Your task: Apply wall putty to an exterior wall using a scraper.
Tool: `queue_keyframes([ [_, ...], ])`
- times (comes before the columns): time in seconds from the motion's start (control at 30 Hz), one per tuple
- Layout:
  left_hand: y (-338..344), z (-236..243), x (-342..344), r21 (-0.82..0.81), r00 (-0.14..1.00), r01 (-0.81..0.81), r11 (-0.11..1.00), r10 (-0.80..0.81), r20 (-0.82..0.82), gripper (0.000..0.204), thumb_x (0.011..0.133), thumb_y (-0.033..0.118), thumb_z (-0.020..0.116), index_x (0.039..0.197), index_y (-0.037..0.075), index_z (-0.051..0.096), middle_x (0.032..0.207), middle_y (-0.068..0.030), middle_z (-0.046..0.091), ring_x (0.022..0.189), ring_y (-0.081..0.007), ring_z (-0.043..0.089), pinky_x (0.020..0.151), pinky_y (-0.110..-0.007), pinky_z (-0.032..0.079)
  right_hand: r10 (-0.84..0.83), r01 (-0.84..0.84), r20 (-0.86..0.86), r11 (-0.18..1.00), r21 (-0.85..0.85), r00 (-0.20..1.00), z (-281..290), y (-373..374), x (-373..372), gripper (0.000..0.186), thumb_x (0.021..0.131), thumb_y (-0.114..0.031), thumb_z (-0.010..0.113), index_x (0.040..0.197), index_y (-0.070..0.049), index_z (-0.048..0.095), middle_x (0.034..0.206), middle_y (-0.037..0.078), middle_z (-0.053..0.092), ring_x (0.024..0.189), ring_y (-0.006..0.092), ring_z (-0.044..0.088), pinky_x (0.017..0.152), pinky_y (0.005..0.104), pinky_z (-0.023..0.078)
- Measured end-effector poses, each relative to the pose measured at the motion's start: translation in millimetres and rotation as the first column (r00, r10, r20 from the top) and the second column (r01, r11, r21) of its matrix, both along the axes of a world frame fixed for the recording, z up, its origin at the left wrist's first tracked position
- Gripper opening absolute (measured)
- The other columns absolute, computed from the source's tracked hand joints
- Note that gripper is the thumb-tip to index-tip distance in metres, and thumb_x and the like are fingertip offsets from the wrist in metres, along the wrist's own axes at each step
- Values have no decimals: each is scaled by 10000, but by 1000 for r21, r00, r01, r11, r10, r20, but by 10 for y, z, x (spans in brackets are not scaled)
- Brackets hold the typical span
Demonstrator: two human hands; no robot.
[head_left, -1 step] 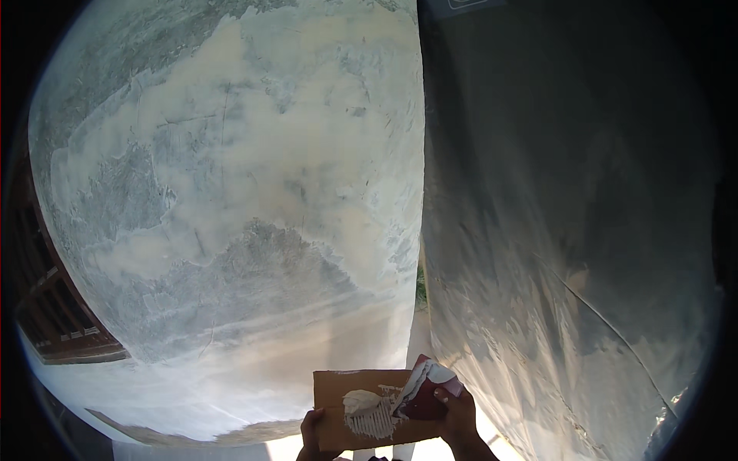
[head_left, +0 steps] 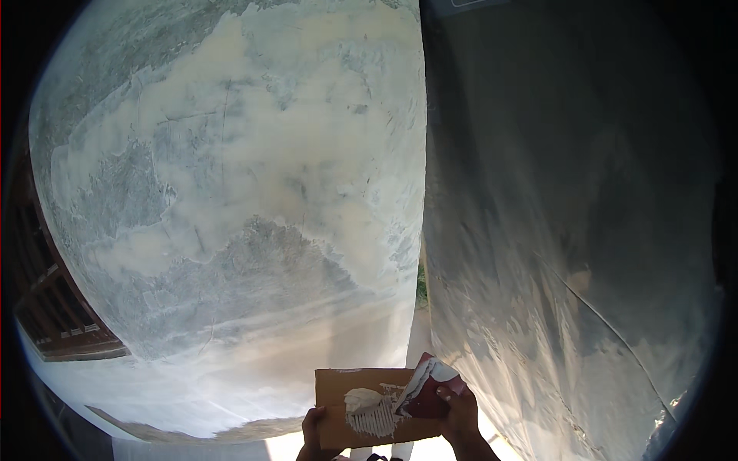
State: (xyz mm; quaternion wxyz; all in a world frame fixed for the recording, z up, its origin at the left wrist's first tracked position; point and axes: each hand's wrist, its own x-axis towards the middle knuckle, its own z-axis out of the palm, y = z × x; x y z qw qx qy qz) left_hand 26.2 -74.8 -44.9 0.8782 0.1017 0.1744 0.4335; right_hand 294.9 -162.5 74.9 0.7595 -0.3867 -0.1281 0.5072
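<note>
My left hand (head_left: 311, 432) grips the left edge of a flat brown rectangular board (head_left: 336, 396), held low in front of me. On the board's middle lies a lump of white putty (head_left: 363, 399), with ridged streaks below it. In my right hand (head_left: 461, 419) is a dark red flat spreader (head_left: 427, 401), my thumb pressed on its face. White paste coats the spreader's upper left edge, and its lower corner touches or sits just over the board beside the putty. Both hands are closed; the fingers beneath the board and spreader are hidden.
A wall (head_left: 284, 154) coated in patchy white over grey fills the left and middle. A reddish-brown barred window (head_left: 65, 323) is at far left. Dark, creased sheeting (head_left: 538, 192) hangs on the right. Greenery (head_left: 421, 284) shows through a narrow gap between them.
</note>
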Motion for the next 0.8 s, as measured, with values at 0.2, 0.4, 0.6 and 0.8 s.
queue_keyframes([
  [0.2, 55, 633, 302, 108, 1000, 22, 994, -20, -17, 642, 825, 326, 521, 1353, -37, 471, 1243, -230, 587, 1140, -378, 593, 988, -514, 491, -82, 72, 121, 994, 84, 989, 108, 38, 283, 400, 831, 108, 633, 1226, 84, 578, 1156, 170, 671, 1055, 278, 666, 958, 408, 546],
  [0.4, 286, 1085, 337, 143, 996, 43, 989, -55, 76, 593, 811, 255, 512, 1305, -73, 495, 1144, -252, 635, 990, -373, 668, 883, -473, 568, 20, -231, 943, 971, 61, 333, 838, 367, 742, 152, 849, 4, 719, 1000, 0, 702, 919, 98, 744, 856, 161, 717, 800, 277, 547],
  [0.6, 331, 1138, 379, 99, 995, 54, 994, -62, 84, 581, 803, 237, 502, 1286, -86, 506, 1125, -261, 644, 960, -370, 676, 875, -457, 572, 104, -509, 985, 846, -161, -139, 1469, 700, 756, 247, 712, 65, 698, 949, -5, 718, 880, 112, 740, 812, 220, 737, 743, 294, 576],
  [0.8, 347, 1105, 408, 49, 996, 36, 998, -40, 82, 587, 784, 219, 491, 1283, -89, 510, 1112, -265, 649, 940, -381, 677, 864, -470, 571, 140, -573, 938, 760, -306, -316, 1586, 919, 716, 254, 666, -13, 720, 920, -13, 724, 837, 114, 727, 768, 229, 729, 699, 302, 560],
])
